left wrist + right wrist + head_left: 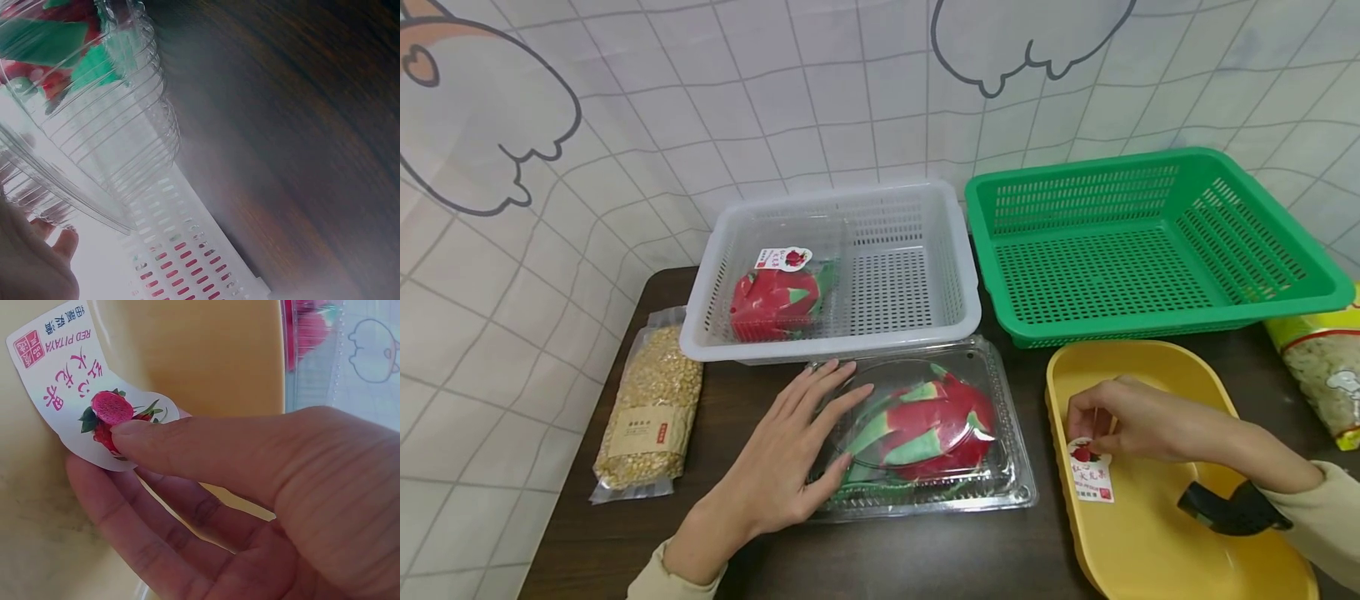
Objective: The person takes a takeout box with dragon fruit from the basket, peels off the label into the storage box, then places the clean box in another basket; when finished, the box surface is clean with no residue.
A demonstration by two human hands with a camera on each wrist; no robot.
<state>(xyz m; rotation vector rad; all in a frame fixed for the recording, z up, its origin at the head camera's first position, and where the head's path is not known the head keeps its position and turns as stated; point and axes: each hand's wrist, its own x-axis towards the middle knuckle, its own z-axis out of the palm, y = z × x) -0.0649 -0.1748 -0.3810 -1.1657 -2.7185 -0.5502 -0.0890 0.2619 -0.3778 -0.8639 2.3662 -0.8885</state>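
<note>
My left hand (pixel 797 442) rests with spread fingers on the left side of a clear plastic clamshell box (pixel 1011 450). Inside the closed box lies a red dragon fruit (pixel 955 425) with green scales. In the right wrist view, my right hand (pixel 206 487) pinches a white sticker label (pixel 69 369) between thumb and fingers, its dragon fruit picture partly under the thumb. The head view has this hand over the yellow bin (pixel 1127 533), the label hanging from the fingertips inside the bin's left wall.
Behind the box stands a white basket (pixel 895 292) holding another labelled clamshell with a dragon fruit (pixel 775 300). A green basket (pixel 1105 275) is at the back right. Bagged corn kernels (pixel 651 408) lie at left, a yellow-topped bag (pixel 1322 358) at far right.
</note>
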